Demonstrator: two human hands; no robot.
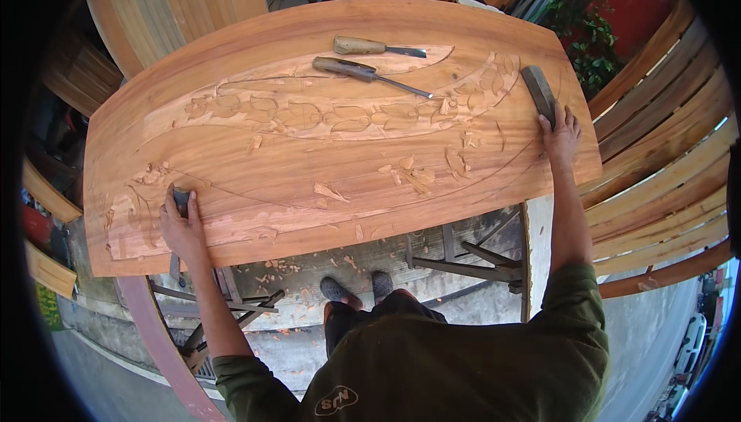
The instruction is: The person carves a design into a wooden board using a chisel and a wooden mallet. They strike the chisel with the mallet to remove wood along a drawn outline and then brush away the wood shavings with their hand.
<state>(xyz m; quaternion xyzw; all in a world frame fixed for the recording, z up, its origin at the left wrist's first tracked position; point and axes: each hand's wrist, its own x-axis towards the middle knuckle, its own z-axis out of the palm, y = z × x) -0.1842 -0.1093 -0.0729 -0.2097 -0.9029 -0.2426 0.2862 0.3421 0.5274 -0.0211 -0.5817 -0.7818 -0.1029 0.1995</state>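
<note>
A large wooden panel (255, 161) with carved flowers and leaves lies before me. My left hand (184, 227) is closed round a chisel (181, 197) at the panel's near left; its dark handle end shows above my fingers and its blade points toward me, past the near edge. At the right end, my right hand (561, 136) grips the near end of a dark wooden block (538, 89), which lies along the panel's surface. Two more tools rest near the far edge: a chisel with a light wooden handle (360, 45) and a gouge with a darker handle (344, 67).
Wood chips (328, 190) are scattered over the panel and on the concrete floor (309, 314). Dark metal stands (478, 269) are under the panel. Wooden slats (664, 160) stand at the right beside a green plant (590, 44). Wide boards (181, 9) lean at the far left.
</note>
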